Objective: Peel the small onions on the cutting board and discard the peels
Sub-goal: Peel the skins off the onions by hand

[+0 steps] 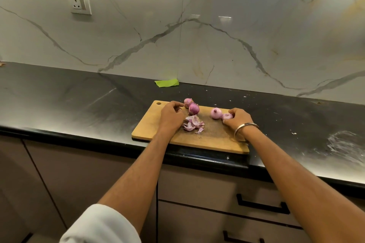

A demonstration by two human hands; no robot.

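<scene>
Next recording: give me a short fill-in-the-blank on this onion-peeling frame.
1. The right hand holds a small peeled ____.
2. The heap of purple onion peels lies on the wooden ____.
3. A scrap of ____ tape sits where the black countertop meets the wall.

Missing words: onion; cutting board; green

Head camera looks forward and down over the cutting board (156, 128).
</scene>
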